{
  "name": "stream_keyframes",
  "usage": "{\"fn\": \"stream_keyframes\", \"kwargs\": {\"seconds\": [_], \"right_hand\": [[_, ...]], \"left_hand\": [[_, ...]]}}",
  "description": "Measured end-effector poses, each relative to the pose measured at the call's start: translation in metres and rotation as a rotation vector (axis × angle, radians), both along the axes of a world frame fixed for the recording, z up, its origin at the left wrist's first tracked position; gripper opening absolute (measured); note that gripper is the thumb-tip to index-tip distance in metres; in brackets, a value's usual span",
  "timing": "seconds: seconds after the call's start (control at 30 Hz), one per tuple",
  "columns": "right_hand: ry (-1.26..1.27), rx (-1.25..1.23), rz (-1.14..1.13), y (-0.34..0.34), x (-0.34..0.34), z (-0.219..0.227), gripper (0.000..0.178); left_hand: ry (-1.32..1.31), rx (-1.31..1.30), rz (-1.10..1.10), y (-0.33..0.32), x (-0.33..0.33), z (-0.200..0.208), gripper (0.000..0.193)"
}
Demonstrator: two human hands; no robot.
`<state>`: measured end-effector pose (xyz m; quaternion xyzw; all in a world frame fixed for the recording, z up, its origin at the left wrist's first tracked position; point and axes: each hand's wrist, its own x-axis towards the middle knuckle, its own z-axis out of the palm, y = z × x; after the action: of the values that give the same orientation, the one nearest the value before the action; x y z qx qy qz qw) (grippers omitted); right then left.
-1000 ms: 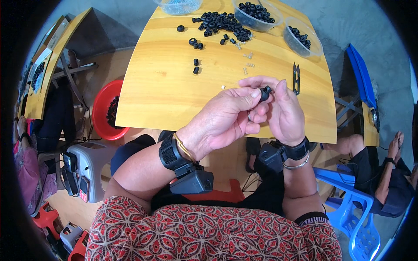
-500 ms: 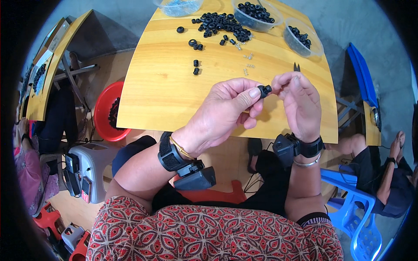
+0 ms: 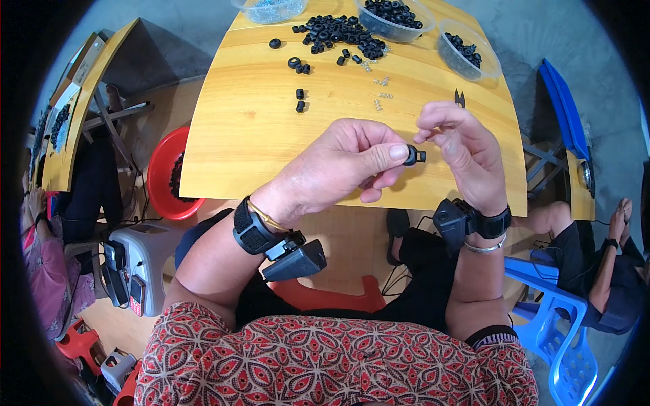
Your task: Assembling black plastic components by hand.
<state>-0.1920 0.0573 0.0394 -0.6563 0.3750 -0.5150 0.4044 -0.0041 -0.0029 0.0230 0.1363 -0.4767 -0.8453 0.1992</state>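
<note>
My left hand (image 3: pixel 338 162) pinches a small black plastic piece (image 3: pixel 414 155) between thumb and fingers above the table's near side. The piece has a rounded body and a narrower end with a slot, pointing right. My right hand (image 3: pixel 467 145) is raised just right of it, apart from it, with bent, loosely parted fingers; I see nothing held in them. Beyond my hands lie two black cylinders (image 3: pixel 300 100), a few black rings (image 3: pixel 294 62), and small clear pieces (image 3: pixel 384 95) in little groups. The dark pointed tips of a tool (image 3: pixel 460 99) show behind my right hand.
A pile of black parts (image 3: pixel 338 32) lies at the table's (image 3: pixel 230 149) far side. Clear bowls with black parts (image 3: pixel 468 54) stand far right, another bowl (image 3: pixel 271 9) far left. A red basin (image 3: pixel 157 177) sits on the floor at left, a blue chair (image 3: pixel 552 318) at right. Other people sit on both sides.
The black piece in my left hand has turned so its slotted end points right. My right hand has shifted slightly right, with its fingers bent differently. The view has moved a little.
</note>
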Motion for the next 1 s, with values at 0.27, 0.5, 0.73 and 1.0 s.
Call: {"fn": "stream_keyframes", "kwargs": {"seconds": [0.27, 0.5, 0.73, 1.0], "right_hand": [[0.105, -0.037, 0.063, -0.004, 0.013, -0.004, 0.024], [0.158, 0.065, -0.119, -0.002, 0.024, -0.016, 0.020], [0.561, -0.035, -0.302, 0.002, 0.030, -0.021, 0.014], [0.602, 0.187, -0.296, 0.002, 0.022, -0.017, 0.014]], "left_hand": [[0.005, 0.018, 0.024, -0.003, 0.001, -0.001, 0.021], [-0.217, -0.271, 0.256, -0.007, 0.000, -0.003, 0.015], [-0.373, -1.106, 0.432, -0.003, -0.005, -0.013, 0.012], [-0.394, -1.344, 0.452, -0.003, -0.013, -0.026, 0.011]]}}
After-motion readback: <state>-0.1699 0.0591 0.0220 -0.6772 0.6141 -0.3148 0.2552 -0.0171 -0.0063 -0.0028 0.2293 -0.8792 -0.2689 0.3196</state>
